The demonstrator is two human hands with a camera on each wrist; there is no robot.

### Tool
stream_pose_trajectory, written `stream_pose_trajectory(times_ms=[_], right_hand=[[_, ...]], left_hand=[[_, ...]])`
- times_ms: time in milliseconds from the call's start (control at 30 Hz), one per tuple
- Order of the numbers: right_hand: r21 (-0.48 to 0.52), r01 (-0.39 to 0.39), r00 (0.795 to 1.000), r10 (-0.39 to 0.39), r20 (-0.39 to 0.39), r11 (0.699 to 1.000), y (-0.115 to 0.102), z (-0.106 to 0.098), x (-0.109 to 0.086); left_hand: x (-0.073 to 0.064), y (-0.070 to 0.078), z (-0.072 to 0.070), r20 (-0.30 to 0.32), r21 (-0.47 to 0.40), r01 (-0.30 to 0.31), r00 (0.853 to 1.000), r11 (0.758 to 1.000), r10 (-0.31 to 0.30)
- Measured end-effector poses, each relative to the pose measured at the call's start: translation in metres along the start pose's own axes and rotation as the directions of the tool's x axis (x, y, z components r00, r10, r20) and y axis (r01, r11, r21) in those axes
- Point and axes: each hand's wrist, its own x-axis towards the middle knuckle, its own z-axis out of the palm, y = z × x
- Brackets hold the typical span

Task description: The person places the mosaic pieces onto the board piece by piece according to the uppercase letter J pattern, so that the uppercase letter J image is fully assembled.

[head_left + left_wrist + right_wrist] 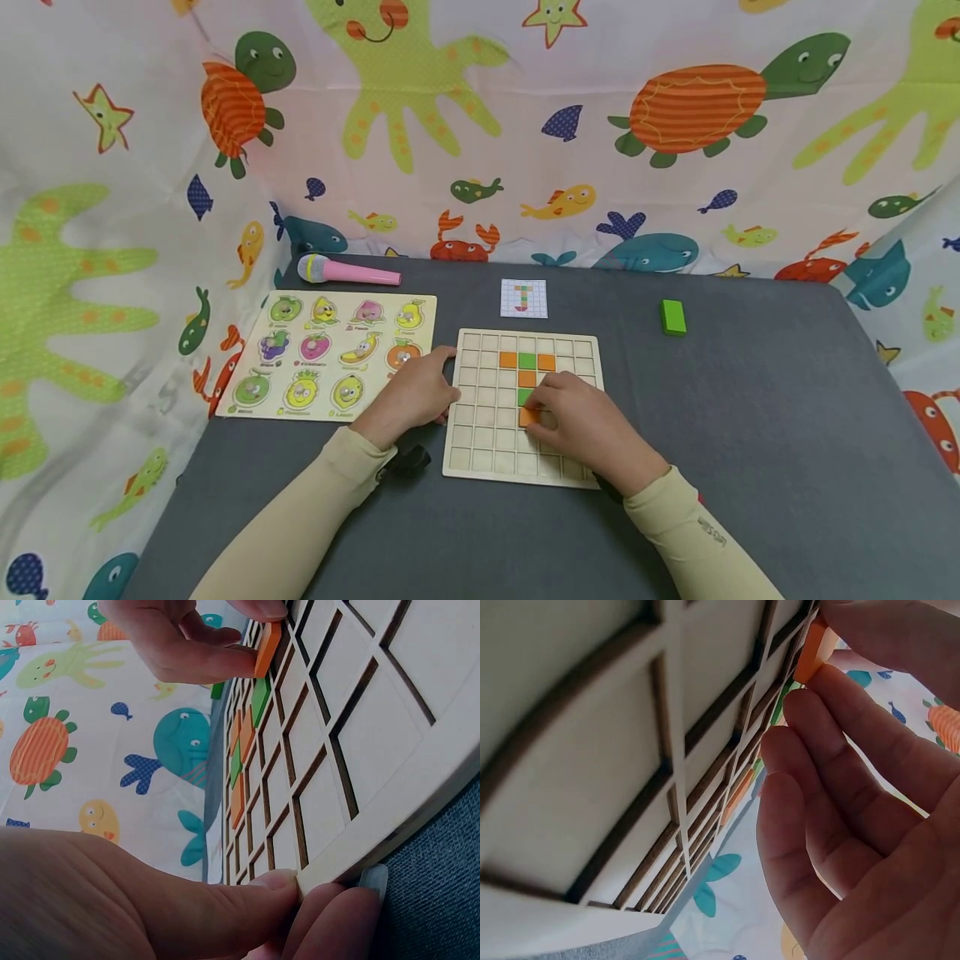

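Note:
A wooden grid board (480, 454) lies on the dark table with orange and green square tiles set in its cells. My right hand (585, 421) pinches an orange tile (268, 649) between thumb and index finger; in the left wrist view the tile stands tilted at a cell just below a green tile (261, 701). My left hand (416, 392) grips the board's left edge, its thumb on top and fingers underneath. Beyond the board lies a small pattern card (523, 298) printed with a T-like shape of coloured squares.
A fruit picture board (247, 408) lies on the left, partly under my left forearm. Behind it rests a pink toy microphone (352, 272). A green block (672, 317) sits to the right. A printed sea-animal curtain (465, 125) hangs along the back and sides of the table.

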Motion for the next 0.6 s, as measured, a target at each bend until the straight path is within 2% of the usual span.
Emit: stream_pose_trajectory(times_ms=[267, 600], right_hand=[[-0.014, 0.008, 1.0, -0.008, -0.003, 1.0, -0.0011, 0.0028, -0.0002], [-0.025, 0.006, 1.0, -0.006, -0.002, 1.0, -0.0002, 0.0033, 0.0008]], left_hand=[[-0.0001, -0.0003, 0.0003, 0.009, -0.015, 0.002, 1.0, 1.0, -0.002], [0.0019, 0.0005, 0.0004, 0.01, 0.012, 0.015, 1.0, 1.0, -0.015]])
